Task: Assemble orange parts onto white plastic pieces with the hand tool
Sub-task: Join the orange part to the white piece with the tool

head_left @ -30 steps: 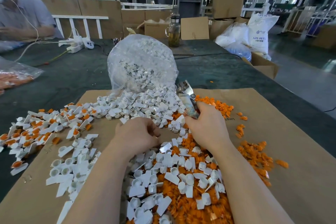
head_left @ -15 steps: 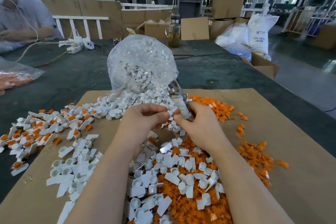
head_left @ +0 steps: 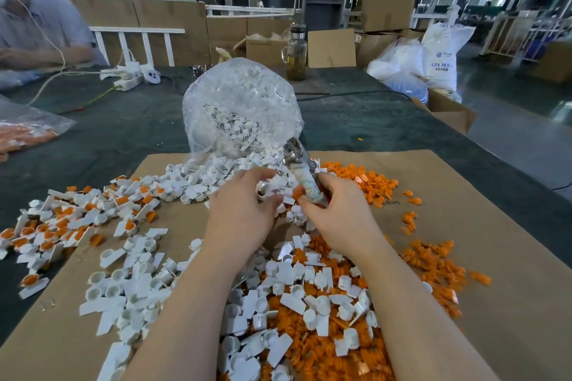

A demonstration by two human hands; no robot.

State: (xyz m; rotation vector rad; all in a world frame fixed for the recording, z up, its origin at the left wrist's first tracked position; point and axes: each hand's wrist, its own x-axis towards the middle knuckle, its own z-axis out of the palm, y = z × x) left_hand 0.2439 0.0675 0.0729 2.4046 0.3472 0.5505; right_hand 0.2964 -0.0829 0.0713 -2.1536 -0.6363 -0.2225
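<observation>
A white plastic piece (head_left: 272,189) is pinched in the left hand (head_left: 244,213), just beside an orange part (head_left: 297,193) at the right hand's (head_left: 337,219) fingers. That hand also grips the hand tool (head_left: 301,168), its metal head tilted up and away. Loose white pieces (head_left: 130,288) and orange parts (head_left: 371,182) lie heaped on the cardboard-covered surface (head_left: 495,257).

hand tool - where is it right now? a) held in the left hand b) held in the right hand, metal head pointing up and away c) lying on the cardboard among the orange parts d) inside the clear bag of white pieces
b: the right hand grips the hand tool by its handle, metal head raised toward the clear bag, while the left hand pinches a white piece.
</observation>
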